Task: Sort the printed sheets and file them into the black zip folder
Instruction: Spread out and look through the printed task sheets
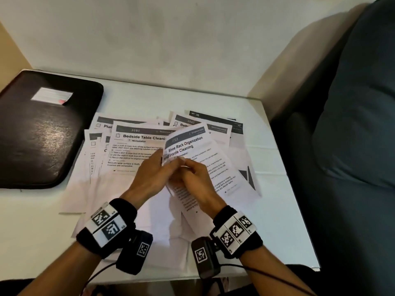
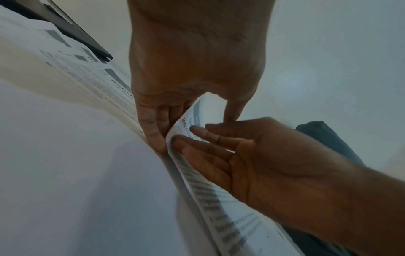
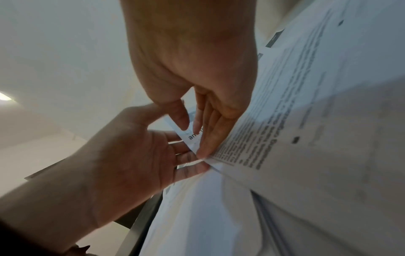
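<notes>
A printed sheet (image 1: 193, 144) headed "Shoe Rack Organization and Insole Cleaning" is lifted and curled above the pile. My left hand (image 1: 167, 165) pinches its left edge, with fingers (image 2: 153, 131) behind the paper and the thumb in front. My right hand (image 1: 184, 166) holds the same edge from the front, its fingers (image 3: 208, 138) laid along the print and its thumb close to the left thumb. Several more printed sheets (image 1: 136, 146) lie fanned out on the white table (image 1: 275, 210), a "Bedside Table Cleaning" sheet on top. The black zip folder (image 1: 42, 129) lies closed at the far left.
A white label (image 1: 52, 96) is stuck on the folder's cover. A dark teal sofa (image 1: 352, 135) stands along the table's right edge. A pale wall (image 1: 171, 39) rises behind the table. Bare table surface shows at the front left and right.
</notes>
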